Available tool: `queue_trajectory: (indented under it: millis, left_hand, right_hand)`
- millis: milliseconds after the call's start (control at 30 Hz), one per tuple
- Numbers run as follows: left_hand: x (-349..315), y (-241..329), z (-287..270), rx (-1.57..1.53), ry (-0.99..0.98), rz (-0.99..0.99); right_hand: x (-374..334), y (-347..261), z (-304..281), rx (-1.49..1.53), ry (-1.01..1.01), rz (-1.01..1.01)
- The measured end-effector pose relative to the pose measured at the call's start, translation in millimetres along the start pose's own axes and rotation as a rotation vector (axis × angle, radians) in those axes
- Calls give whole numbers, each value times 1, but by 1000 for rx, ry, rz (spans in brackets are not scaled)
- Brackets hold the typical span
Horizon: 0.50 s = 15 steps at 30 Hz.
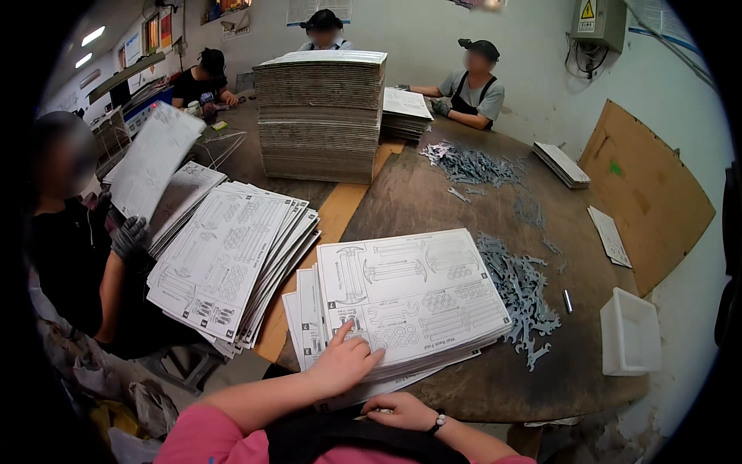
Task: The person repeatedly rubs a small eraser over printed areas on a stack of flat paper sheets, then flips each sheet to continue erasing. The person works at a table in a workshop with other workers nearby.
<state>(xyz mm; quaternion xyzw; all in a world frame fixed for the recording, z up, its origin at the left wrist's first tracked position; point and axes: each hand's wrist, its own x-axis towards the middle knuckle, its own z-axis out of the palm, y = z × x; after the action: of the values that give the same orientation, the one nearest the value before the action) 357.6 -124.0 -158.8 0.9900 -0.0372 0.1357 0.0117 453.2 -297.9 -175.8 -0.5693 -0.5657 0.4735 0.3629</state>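
A thick stack of white printed cards [413, 294] with line drawings of tools lies right in front of me, its lower sheets fanned out at the left. My left hand [346, 365] rests on its top sheet near the left edge, index finger stretched out onto a drawing and the other fingers loosely bent. Below the stack's near edge, close to my body, my right hand [400, 410] is curled, with a small pale bit at its fingers that I cannot make out. Open-ended wrenches [519, 290] lie in a loose pile against the stack's right side.
Left, another fanned card stack [232, 255] stands beside a person whose gloved hand [130, 236] holds up a sheet [158, 155]. A tall cardboard stack [317, 116] blocks the far middle. More wrenches [471, 164], a metal cylinder [568, 301] and a white bin [630, 332] lie right. Several people sit around.
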Motion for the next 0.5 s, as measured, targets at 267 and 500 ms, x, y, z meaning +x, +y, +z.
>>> queue_trajectory:
  millis: [267,500]
  left_hand:
    - [17,2,-58,-49,84,-31]
    - [9,-13,-98,-71,323,-260]
  right_hand:
    - [-8,2,0,125,4,28]
    - [-6,2,-3,107,-15,54]
